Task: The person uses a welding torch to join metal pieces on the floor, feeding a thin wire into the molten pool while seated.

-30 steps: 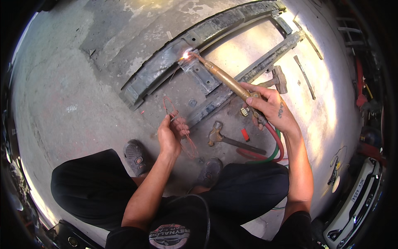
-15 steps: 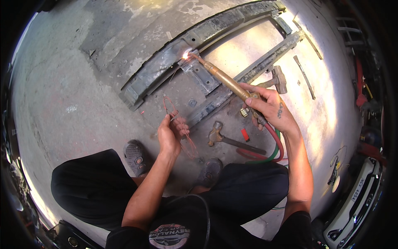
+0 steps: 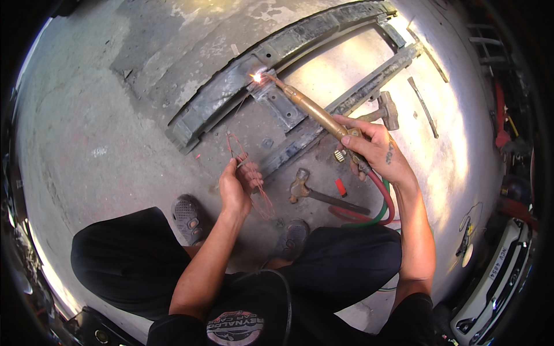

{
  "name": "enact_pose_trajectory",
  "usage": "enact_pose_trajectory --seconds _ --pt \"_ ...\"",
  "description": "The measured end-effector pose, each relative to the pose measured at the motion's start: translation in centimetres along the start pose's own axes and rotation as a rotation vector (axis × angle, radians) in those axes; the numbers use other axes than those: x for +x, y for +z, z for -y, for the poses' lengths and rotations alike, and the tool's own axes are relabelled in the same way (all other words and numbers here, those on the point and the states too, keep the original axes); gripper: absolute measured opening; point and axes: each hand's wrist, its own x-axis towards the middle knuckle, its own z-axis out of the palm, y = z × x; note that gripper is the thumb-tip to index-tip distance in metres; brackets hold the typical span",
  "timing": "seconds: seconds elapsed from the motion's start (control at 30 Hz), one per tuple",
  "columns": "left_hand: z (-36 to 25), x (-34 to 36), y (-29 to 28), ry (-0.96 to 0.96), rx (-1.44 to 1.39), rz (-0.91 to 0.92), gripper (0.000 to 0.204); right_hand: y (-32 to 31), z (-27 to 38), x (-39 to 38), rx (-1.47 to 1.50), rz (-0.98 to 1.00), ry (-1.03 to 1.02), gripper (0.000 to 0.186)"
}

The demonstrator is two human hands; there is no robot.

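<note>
Right hand [image 3: 375, 151]: your grip is closed on the torch [image 3: 314, 112]; its long axis runs up-left to the flame at the bracket [image 3: 277, 98].
Left hand [image 3: 234, 193]: your grip is closed on filler rods [image 3: 248, 173], below the flame.

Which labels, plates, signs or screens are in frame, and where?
Vehicle number plate: lower right edge, on a white car bumper; pale rectangle with dark characters.
Round printed emblem: bottom centre, on the person's black shirt; circular, red, white and blue.
No packages or screens show.

Just my one head cam is looking straight down, fairly close, at the concrete floor [image 3: 104, 132], frame [image 3: 231, 92] sitting around 12 o'clock.
</note>
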Motion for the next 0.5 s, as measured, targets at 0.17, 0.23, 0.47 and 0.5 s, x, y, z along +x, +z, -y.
enact_pose_trajectory --seconds 0.17,0.23,0.47,0.5 --pt "0.07 0.33 -0.07 0.003 0.0 0.019 0.041 -0.04 -0.19 0.06 0.004 -0.005 -0.006 0.053" --pt "0.05 0.43 -0.07 0.007 0.005 0.016 0.041 -0.05 -0.19 0.09 0.004 -0.004 -0.009 0.053" --pt "0.01 0.44 -0.11 0.013 0.015 0.016 0.041 -0.03 -0.04 0.0 0.008 -0.004 0.017 0.053" --pt "0.03 0.44 -0.14 0.014 0.017 0.014 0.041 -0.02 -0.06 0.01 0.006 -0.006 0.021 0.053"
